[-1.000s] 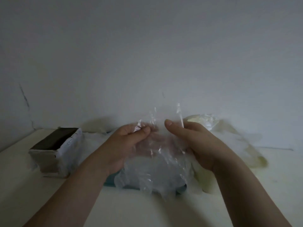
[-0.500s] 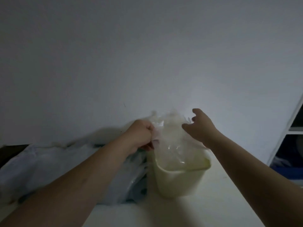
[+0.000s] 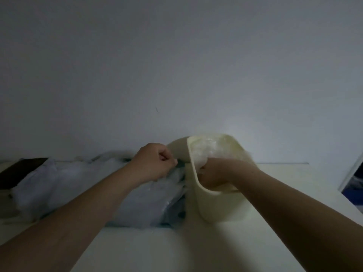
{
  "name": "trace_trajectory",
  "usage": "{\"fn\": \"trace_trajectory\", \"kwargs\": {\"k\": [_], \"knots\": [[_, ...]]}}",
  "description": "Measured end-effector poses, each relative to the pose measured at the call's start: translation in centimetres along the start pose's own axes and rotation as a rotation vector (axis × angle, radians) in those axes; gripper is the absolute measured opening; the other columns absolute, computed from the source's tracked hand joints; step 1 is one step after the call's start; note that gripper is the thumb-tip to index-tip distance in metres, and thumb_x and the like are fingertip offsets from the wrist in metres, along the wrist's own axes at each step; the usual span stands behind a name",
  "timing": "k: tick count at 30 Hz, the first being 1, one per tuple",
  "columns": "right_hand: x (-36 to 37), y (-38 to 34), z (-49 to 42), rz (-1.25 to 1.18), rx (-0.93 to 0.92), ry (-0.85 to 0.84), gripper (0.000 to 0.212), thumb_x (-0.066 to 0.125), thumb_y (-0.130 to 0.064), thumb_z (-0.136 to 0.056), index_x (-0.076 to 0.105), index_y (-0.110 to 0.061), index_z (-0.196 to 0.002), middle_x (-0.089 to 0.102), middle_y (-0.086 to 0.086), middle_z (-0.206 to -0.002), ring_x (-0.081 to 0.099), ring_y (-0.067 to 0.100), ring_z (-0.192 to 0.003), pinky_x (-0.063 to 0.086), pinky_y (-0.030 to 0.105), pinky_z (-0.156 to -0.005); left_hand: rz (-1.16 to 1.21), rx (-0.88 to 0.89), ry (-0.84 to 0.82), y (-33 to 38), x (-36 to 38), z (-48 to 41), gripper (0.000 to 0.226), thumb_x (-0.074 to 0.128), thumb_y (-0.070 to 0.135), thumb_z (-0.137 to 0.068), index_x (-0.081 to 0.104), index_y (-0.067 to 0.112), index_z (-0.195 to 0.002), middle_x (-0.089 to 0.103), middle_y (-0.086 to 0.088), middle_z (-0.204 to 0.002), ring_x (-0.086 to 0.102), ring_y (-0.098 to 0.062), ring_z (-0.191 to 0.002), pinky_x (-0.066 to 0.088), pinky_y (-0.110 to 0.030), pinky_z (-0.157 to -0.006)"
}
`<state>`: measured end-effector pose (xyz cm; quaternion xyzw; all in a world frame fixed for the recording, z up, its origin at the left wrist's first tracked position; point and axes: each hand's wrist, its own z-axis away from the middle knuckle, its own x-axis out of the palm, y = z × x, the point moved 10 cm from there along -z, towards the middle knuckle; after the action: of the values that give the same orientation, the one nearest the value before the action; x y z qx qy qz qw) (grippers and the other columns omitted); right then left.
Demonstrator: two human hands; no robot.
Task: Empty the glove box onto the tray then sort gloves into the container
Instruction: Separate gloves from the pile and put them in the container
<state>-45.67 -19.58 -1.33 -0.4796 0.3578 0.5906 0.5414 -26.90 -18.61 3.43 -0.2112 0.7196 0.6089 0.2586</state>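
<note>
Dim shot, one hand down in the tub, the other on the glove pile

Closest is the smooth pale table (image 3: 176, 250). Mid-frame on the left there's a heap of thin, crinkly see-through plastic gloves (image 3: 141, 199), right up against the rounded cream plastic container (image 3: 216, 207) just right of centre. The left hand (image 3: 155, 163) is curled in a fist on top of the heap, and I can't tell if it's got hold of any film. The right hand (image 3: 213, 173) is sunk into the container among more crumpled gloves with its fingers hidden, so its grip is anyone's guess. The dark-mouthed glove box (image 3: 19, 173) is at the far left edge, its print too dim to read. Behind it all is a plain matte wall (image 3: 176, 65).
</note>
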Motion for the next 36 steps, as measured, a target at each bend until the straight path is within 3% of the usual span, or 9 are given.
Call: {"fn": "trace_trajectory", "kwargs": {"k": [5,7,11,14,18,22,27,31,36], "knots": [[-0.3,-0.1,0.2,0.086,0.071,-0.036,0.056,0.051,-0.047,-0.099,0.053,-0.016,-0.145,0.057,0.009,-0.139,0.055,0.030,-0.125,0.043,0.049,-0.111,-0.500,0.051,-0.303,-5.9,1.0,4.6,0.017,0.077,0.042,-0.086,0.076,0.029,-0.096,0.073,0.015,-0.095,0.068,0.001,-0.087,0.058,-0.027,-0.084],[-2.3,-1.1,1.6,0.075,0.042,0.033,0.050,0.056,-0.041,-0.099,0.058,-0.014,-0.140,0.061,0.007,-0.135,0.059,0.028,-0.121,0.047,0.041,-0.108,-0.513,0.069,-0.353,-8.1,1.1,6.4,0.018,0.067,0.045,-0.085,0.074,0.029,-0.088,0.073,0.010,-0.090,0.069,-0.010,-0.085,0.058,-0.036,-0.082],[-7.5,-3.9,7.2,-0.003,-0.013,0.386,0.041,0.059,-0.024,-0.097,0.060,-0.017,-0.138,0.064,0.004,-0.134,0.062,0.025,-0.120,0.049,0.036,-0.100,-0.364,0.116,-0.212,-10.2,0.2,8.4,0.017,0.075,0.032,-0.094,0.079,0.032,-0.111,0.072,0.023,-0.113,0.066,0.005,-0.101,0.053,-0.013,-0.089],[-8.6,-7.9,11.2,-0.195,-0.210,0.605,0.038,0.062,-0.023,-0.098,0.065,-0.024,-0.135,0.064,-0.002,-0.137,0.060,0.019,-0.122,0.049,0.033,-0.104,-0.405,0.195,-0.131,-9.8,-0.2,8.6,0.017,0.077,0.022,-0.090,0.082,0.018,-0.105,0.079,0.005,-0.106,0.067,-0.003,-0.096,0.058,-0.033,-0.090],[-3.1,-13.0,10.8,-0.330,-0.389,0.292,0.063,0.079,-0.037,-0.087,0.055,-0.035,-0.145,0.054,-0.014,-0.145,0.051,0.004,-0.123,0.039,0.020,-0.101,-0.305,0.154,-0.057,-8.7,-2.4,8.7,0.028,0.064,0.038,-0.087,0.082,0.018,-0.094,0.079,0.002,-0.097,0.073,-0.016,-0.092,0.059,-0.039,-0.087],[-0.6,-14.8,9.0,-0.278,-0.443,0.248,0.102,0.087,-0.048,-0.075,0.029,-0.040,-0.159,0.025,-0.018,-0.165,0.023,0.004,-0.150,0.023,0.023,-0.117,-0.155,0.143,-0.030,-7.0,-5.4,8.1,0.013,0.069,0.028,-0.097,0.080,0.023,-0.092,0.078,0.012,-0.097,0.070,-0.001,-0.091,0.056,-0.027,-0.086],[0.1,-16.5,7.6,-0.152,-0.412,0.187,0.085,0.088,-0.040,-0.075,0.045,-0.042,-0.150,0.051,-0.012,-0.151,0.050,0.014,-0.134,0.040,0.029,-0.110,-0.139,0.181,-0.163,-5.8,-5.2,8.4,0.010,0.072,0.031,-0.096,0.080,0.025,-0.095,0.078,0.015,-0.097,0.070,0.004,-0.093,0.055,-0.019,-0.086],[5.4,-16.4,6.1,-0.011,-0.331,-0.003,0.085,0.081,-0.050,-0.077,0.047,-0.029,-0.151,0.055,-0.002,-0.149,0.053,0.022,-0.135,0.042,0.033,-0.111,-0.506,0.201,-0.330,-9.6,-1.5,9.7,0.022,0.070,0.062,-0.080,0.068,0.042,-0.089,0.064,0.025,-0.094,0.062,0.002,-0.092,0.050,-0.025,-0.081],[7.1,-15.1,5.7,-0.114,-0.284,0.035,0.088,0.085,-0.052,-0.074,0.048,-0.029,-0.151,0.052,-0.007,-0.149,0.053,0.015,-0.132,0.043,0.027,-0.108,-0.434,0.319,-0.240,-10.5,-0.7,11.1,0.018,0.059,0.039,-0.094,0.072,0.029,-0.092,0.064,0.022,-0.090,0.064,-0.006,-0.085,0.056,-0.035,-0.078]]}}
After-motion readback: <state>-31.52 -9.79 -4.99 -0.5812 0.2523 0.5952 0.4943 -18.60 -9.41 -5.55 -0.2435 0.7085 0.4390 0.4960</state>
